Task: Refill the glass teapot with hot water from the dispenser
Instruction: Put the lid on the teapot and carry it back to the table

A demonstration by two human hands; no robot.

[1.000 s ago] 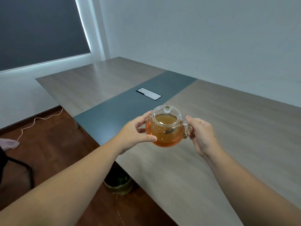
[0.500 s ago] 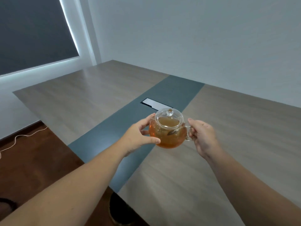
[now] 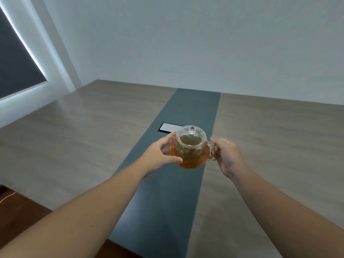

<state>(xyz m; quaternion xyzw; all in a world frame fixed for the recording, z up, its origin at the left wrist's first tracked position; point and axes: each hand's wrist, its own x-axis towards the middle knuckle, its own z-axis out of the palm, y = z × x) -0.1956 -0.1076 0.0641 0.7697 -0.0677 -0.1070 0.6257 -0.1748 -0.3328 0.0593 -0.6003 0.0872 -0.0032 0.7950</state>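
A round glass teapot [image 3: 190, 151] with a glass lid and amber tea inside is held upright above the table's dark centre strip. My left hand [image 3: 160, 155] cups its left side, thumb across the front. My right hand [image 3: 226, 155] grips the clear handle on its right side. Whether the pot's base touches the table cannot be told. No water dispenser is in view.
A long wooden table [image 3: 74, 146] with a dark grey centre strip [image 3: 167, 202] fills the view. A closed cable hatch [image 3: 168, 127] lies in the strip just beyond the teapot. A white wall stands behind, a dark window [image 3: 14, 67] at left. Brown floor shows at bottom left.
The view has swung left to face along the table's centre strip. Both hands carried the teapot forward over the strip, close to the hatch. The chair and floor objects have left the view.
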